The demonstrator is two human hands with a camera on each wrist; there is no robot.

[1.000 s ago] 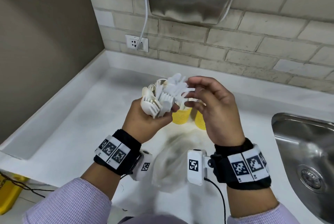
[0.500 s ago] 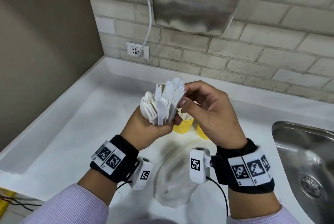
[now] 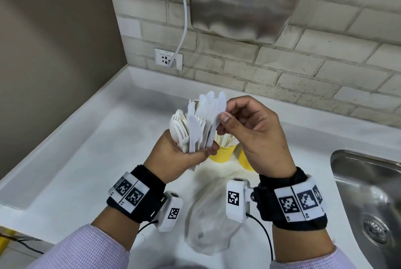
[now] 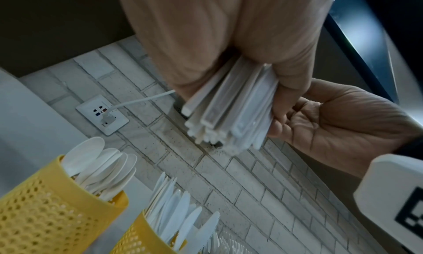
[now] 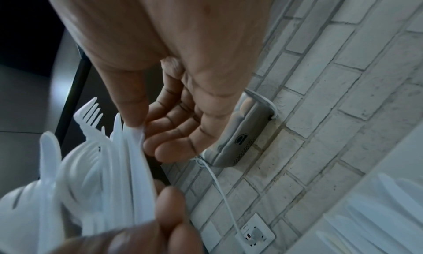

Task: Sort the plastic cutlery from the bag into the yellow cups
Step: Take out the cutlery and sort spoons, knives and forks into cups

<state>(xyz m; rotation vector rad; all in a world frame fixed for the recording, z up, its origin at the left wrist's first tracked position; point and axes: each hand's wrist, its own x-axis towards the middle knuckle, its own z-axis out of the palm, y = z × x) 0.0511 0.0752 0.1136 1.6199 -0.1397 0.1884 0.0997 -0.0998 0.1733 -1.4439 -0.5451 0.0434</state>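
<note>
My left hand [image 3: 180, 160] grips a bundle of white plastic cutlery [image 3: 197, 121] upright above the counter; forks, knives and spoons fan out at the top. The handle ends [image 4: 226, 113] stick out below the fist. My right hand [image 3: 249, 130] pinches the tip of one white knife [image 5: 135, 136] at the bundle's right side between thumb and forefinger. Two yellow perforated cups stand behind the hands: one [image 4: 52, 216] holds spoons, the other [image 4: 146, 238] holds knives. In the head view the left cup [image 3: 221, 153] shows below the bundle and the right cup [image 3: 245, 160] is mostly hidden by my right hand.
A crumpled clear plastic bag [image 3: 212, 221] lies on the white counter [image 3: 86, 160] between my wrists. A steel sink [image 3: 368, 199] is at the right. A metal hand dryer [image 3: 245, 2] hangs on the brick wall, its cord plugged into a socket [image 3: 168, 59].
The cutlery bundle has been drawn into a tighter, more upright bunch. My right hand has shifted from loosely touching the fanned pieces to pinching one knife at the right side.
</note>
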